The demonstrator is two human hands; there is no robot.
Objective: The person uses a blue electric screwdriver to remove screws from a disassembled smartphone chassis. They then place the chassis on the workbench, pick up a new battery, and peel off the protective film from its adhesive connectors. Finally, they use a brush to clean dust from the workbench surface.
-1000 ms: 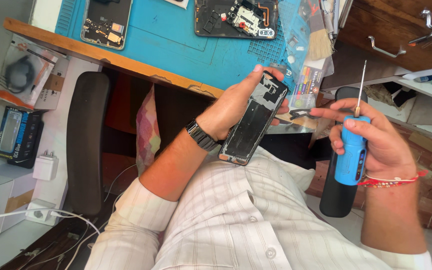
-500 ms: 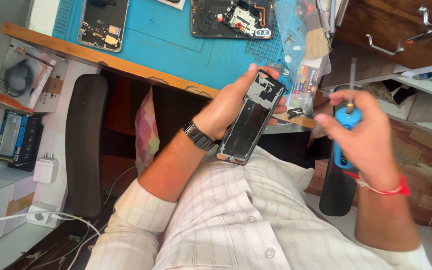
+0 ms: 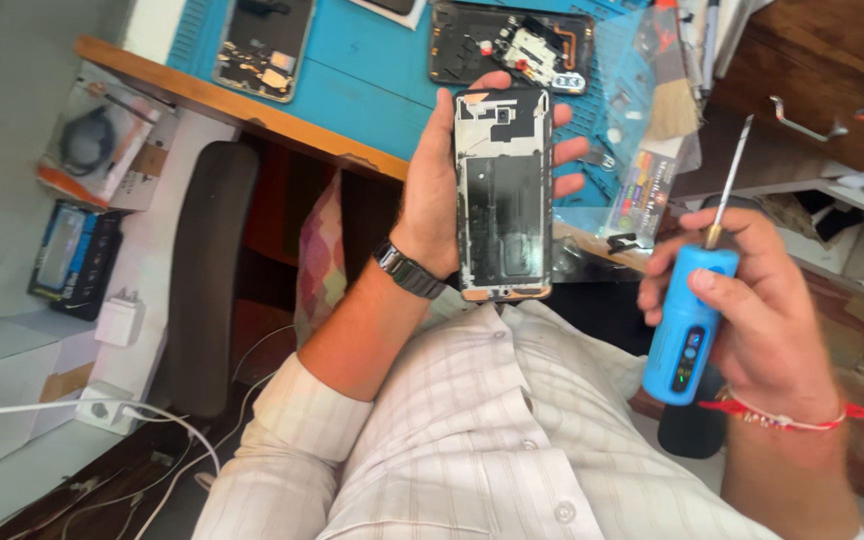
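1. Left hand grips opened phone, now upright above the mat, no longer tilted.
2. Right hand clenches blue screwdriver, lower than before, apart from phone.

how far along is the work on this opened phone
Done: the opened black phone frame has its back off, with inner plates bare. In hand: the left hand holds it upright, and the right hand grips the blue electric screwdriver, its bit pointing up, clear of the phone. Left: two more opened phones lie on the blue work mat; nothing looks reassembled.
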